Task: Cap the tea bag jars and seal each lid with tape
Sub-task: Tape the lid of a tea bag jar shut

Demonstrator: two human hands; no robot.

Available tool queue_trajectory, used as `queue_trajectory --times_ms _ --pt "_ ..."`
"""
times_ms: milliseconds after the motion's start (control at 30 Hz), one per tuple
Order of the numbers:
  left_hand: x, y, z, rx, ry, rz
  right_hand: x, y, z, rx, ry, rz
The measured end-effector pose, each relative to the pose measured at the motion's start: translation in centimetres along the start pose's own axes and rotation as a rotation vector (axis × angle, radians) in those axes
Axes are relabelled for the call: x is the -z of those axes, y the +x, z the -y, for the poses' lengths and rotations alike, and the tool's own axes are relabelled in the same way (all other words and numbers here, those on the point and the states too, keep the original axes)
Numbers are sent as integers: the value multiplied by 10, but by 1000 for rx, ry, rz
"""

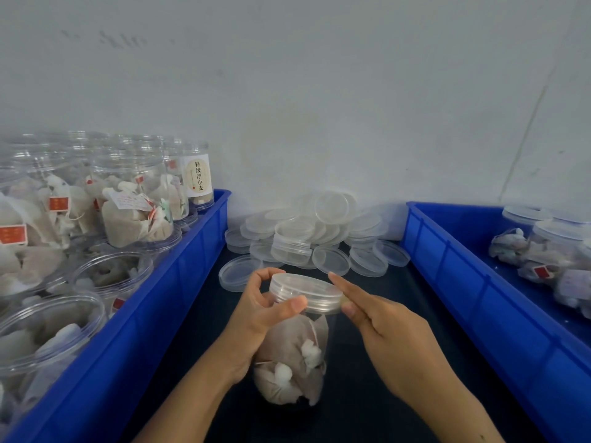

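Clear plastic jar of tea bags (292, 359) stood upright on the dark tabletop (377, 394), centre-near, between the two bins. Translucent round plastic lid (305, 292) sat on the jar's mouth, tilted slightly; could not tell whether it was threaded on or just resting.

Left hand (256, 318) gripped the jar: fingers curled round its neck, thumb lying across the lid's rim at the front, index finger arched over the lid's far left edge. Right hand (383, 321) was at the lid's right side, fingers held straight and together, tips touching the lid's rim; not curled round anything.

Hidden or unclear: jar's left wall sat behind the left palm. Jar base was dark and hard to make out. No tape visible on this lid from this angle. Both forearms were cut off by the bottom frame edge.

Just behind the jar, a loose pile of matching translucent lids (313, 238) lay against the pale wall (319, 91), some flat, some leaning. Left of the jar, a blue plastic bin (179, 282) held uncapped clear jars of tea bags (134, 203); one at the back carried a cream label. Right of the jar, a second blue plastic bin (463, 276) held capped jars lying on their sides (550, 247), partly cut off by the frame edge.
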State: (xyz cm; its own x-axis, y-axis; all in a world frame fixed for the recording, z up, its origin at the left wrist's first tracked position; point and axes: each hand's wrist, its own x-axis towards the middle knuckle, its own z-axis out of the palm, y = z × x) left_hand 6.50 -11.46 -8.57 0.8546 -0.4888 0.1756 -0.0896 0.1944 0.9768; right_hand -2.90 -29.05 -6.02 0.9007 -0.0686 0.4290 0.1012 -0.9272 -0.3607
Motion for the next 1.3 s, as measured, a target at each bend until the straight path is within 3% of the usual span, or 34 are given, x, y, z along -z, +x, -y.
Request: queue_trajectory --times_ms 200,533,733,900,1033,1133,1300 --pt "1 0 1 4 -19 45 -5 -1 3 -5 -39 -10" --pt "-9 -8 -1 -172 391 -119 -9 -6 6 -75 -21 -38" --pt "-27 -14 -5 -128 510 -296 -15 -8 20 -43 -64 -23" --pt "-24 -9 -4 -114 471 -341 -14 -7 23 -36 -125 47" --pt "-18 -8 -1 -160 386 -374 -11 -9 28 -37 57 47" --pt "-9 -8 -2 -165 328 -353 -9 -8 27 -162 272 69" --pt "-1 -6 -3 -168 293 -276 2 -4 19 -267 247 114"
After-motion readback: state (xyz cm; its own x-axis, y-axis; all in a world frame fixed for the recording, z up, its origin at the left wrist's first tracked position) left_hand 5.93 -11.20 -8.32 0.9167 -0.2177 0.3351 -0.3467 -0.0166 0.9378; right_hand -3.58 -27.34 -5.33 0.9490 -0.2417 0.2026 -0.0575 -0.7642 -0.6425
